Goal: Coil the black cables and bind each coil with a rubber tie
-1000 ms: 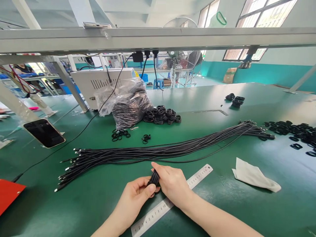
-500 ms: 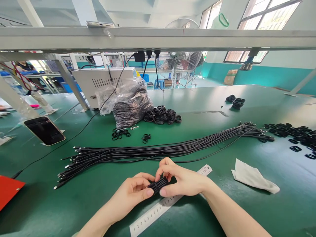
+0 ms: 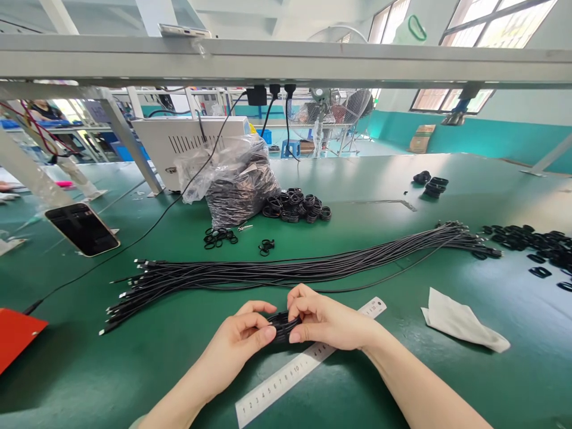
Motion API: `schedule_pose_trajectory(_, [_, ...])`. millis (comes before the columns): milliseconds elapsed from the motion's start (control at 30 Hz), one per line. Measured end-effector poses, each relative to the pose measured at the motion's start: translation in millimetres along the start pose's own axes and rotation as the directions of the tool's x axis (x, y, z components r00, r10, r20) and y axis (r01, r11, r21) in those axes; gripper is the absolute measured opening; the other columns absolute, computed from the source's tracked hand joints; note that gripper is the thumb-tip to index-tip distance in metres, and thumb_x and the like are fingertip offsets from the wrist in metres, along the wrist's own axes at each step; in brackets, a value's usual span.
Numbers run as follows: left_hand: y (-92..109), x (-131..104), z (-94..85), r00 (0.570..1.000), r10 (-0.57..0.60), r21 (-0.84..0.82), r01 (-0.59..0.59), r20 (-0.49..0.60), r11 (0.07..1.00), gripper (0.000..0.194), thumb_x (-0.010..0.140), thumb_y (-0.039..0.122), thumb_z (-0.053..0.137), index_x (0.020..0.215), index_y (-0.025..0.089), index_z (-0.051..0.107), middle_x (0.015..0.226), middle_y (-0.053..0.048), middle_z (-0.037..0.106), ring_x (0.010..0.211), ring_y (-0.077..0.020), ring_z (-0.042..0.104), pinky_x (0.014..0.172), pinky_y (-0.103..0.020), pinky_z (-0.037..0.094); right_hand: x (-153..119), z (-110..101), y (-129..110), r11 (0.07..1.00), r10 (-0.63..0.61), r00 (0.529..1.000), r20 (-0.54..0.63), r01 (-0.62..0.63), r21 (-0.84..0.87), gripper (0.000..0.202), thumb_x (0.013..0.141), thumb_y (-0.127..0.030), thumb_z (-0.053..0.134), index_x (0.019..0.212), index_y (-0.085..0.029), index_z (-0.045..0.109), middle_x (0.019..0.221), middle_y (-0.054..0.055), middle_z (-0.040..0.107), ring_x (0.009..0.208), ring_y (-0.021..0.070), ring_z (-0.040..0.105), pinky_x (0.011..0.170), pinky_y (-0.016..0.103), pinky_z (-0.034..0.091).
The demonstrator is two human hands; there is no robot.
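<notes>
A small coiled black cable [image 3: 282,327] is held between both hands above the green table. My left hand [image 3: 243,336] pinches its left end between thumb and fingers. On the right end, my right hand [image 3: 324,319] grips with thumb and bent fingers. Below the hands a steel ruler [image 3: 272,390] lies diagonally, partly covered by my right hand. Just beyond them stretches a long bundle of black cables [image 3: 268,273]. A pile of coiled black cables [image 3: 297,205] sits farther back, beside a plastic bag [image 3: 241,190] full of dark items.
A white cloth [image 3: 462,322] and many black pieces [image 3: 536,241] are at the right. A phone [image 3: 83,229] leans at the left, above a red object [image 3: 18,338]. Small black rings [image 3: 220,238] lie near the bag. A metal beam [image 3: 286,62] crosses overhead.
The coil has turned between the fingers, now showing its loop opening more. Both hands stay closed on it. The camera view has shifted slightly.
</notes>
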State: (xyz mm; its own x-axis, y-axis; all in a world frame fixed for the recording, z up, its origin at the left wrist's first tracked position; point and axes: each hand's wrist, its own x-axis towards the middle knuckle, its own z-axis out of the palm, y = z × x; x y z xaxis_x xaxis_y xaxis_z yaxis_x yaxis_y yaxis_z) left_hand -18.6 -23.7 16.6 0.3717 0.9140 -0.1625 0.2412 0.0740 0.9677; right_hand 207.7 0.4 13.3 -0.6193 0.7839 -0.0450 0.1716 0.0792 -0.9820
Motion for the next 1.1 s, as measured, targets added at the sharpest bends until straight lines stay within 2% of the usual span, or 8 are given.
schedule_pose_trajectory(233, [-13.0, 5.4, -4.0, 0.998, 0.03, 0.045, -0.027, -0.058, 0.999, 0.029, 0.081, 0.046, 0.063, 0.066, 0.021, 0.064, 0.117, -0.009, 0.059, 0.106, -0.0276, 0.056, 0.083, -0.035, 0.046, 3.4, 10.9, -0.1, 0.996, 0.026, 0.995, -0.099, -0.017, 0.092, 0.024, 0.075, -0.037, 0.074, 0.071, -0.018, 0.061, 0.105, 0.001, 0.048, 0.06, 0.0062, 0.055, 0.065, 0.027, 0.049])
schedule_pose_trajectory(367, [-11.7, 4.3, -6.3, 0.992, 0.098, 0.126, -0.088, -0.076, 0.988, 0.036, 0.088, 0.049, 0.051, 0.071, 0.022, 0.067, 0.119, -0.007, 0.061, 0.1, -0.0247, 0.057, 0.082, -0.033, 0.045, 4.8, 18.4, 0.4, 0.964, 0.074, 0.985, -0.156, -0.031, 0.263, 0.032, 0.071, -0.043, 0.077, 0.072, -0.017, 0.059, 0.1, 0.002, 0.056, 0.06, 0.0096, 0.062, 0.064, 0.029, 0.053])
schedule_pose_trajectory(500, [-6.3, 1.6, -2.7, 0.993, 0.097, 0.091, -0.091, -0.069, 0.992, 0.042, 0.093, 0.051, 0.039, 0.095, 0.022, 0.069, 0.099, -0.006, 0.066, 0.084, -0.0202, 0.059, 0.077, -0.03, 0.047, 4.5, 23.4, -0.5, 0.906, 0.167, 0.983, -0.076, -0.122, 0.406, 0.037, 0.075, -0.05, 0.072, 0.088, -0.017, 0.06, 0.07, 0.0, 0.065, 0.063, 0.0142, 0.066, 0.067, 0.03, 0.054])
schedule_pose_trajectory(633, [-8.0, 2.7, -0.6, 1.0, 0.019, -0.012, -0.019, 0.009, 1.0, 0.045, 0.093, 0.053, 0.038, 0.089, 0.018, 0.065, 0.071, -0.004, 0.065, 0.069, -0.0187, 0.059, 0.068, -0.03, 0.047, 4.7, 24.7, -0.9, 0.889, 0.212, 0.977, -0.04, -0.175, 0.422, 0.043, 0.078, -0.056, 0.067, 0.089, -0.016, 0.058, 0.07, 0.003, 0.069, 0.069, 0.0158, 0.069, 0.071, 0.031, 0.055])
schedule_pose_trajectory(767, [-11.0, 4.0, -2.7, 1.0, -0.004, -0.003, 0.004, -0.013, 1.0, 0.045, 0.094, 0.053, 0.036, 0.086, 0.018, 0.063, 0.069, -0.002, 0.063, 0.065, -0.0172, 0.057, 0.067, -0.031, 0.046, 4.4, 20.1, 0.8, 0.902, 0.247, 0.965, 0.083, -0.261, 0.344, 0.045, 0.084, -0.062, 0.056, 0.088, -0.017, 0.054, 0.066, 0.0, 0.066, 0.057, 0.0116, 0.066, 0.057, 0.021, 0.052])
schedule_pose_trajectory(900, [-10.3, 3.0, -3.0, 0.999, 0.007, 0.062, -0.01, 0.05, 0.998, 0.043, 0.093, 0.053, 0.039, 0.087, 0.019, 0.065, 0.074, -0.003, 0.064, 0.069, -0.0174, 0.056, 0.068, -0.03, 0.045, 3.7, 16.2, 4.7, 0.926, 0.217, 0.947, 0.237, -0.277, 0.257, 0.045, 0.083, -0.062, 0.058, 0.083, -0.017, 0.054, 0.068, -0.002, 0.064, 0.047, 0.0071, 0.057, 0.046, 0.017, 0.045])
schedule_pose_trajectory(1033, [-10.1, 2.2, -2.6, 0.987, -0.022, 0.096, 0.007, 0.16, 0.995, 0.057, 0.096, 0.054, 0.026, 0.089, 0.018, 0.07, 0.072, -0.005, 0.067, 0.067, -0.0174, 0.056, 0.065, -0.03, 0.045, 4.2, 16.1, 7.3, 0.933, 0.2, 0.954, 0.222, -0.254, 0.253, 0.044, 0.086, -0.059, 0.056, 0.076, -0.017, 0.054, 0.055, -0.005, 0.058, 0.045, 0.0068, 0.054, 0.05, 0.018, 0.043])
schedule_pose_trajectory(1100, [-10.8, 2.3, -2.1, 0.985, -0.035, 0.105, 0.017, 0.17, 0.994, 0.062, 0.096, 0.055, 0.023, 0.084, 0.017, 0.071, 0.066, -0.005, 0.067, 0.063, -0.0172, 0.057, 0.06, -0.028, 0.043, 4.6, 16.3, 7.0, 0.932, 0.202, 0.949, 0.24, -0.262, 0.251, 0.045, 0.087, -0.06, 0.054, 0.074, -0.017, 0.053, 0.049, -0.005, 0.055, 0.044, 0.0079, 0.054, 0.051, 0.019, 0.042])
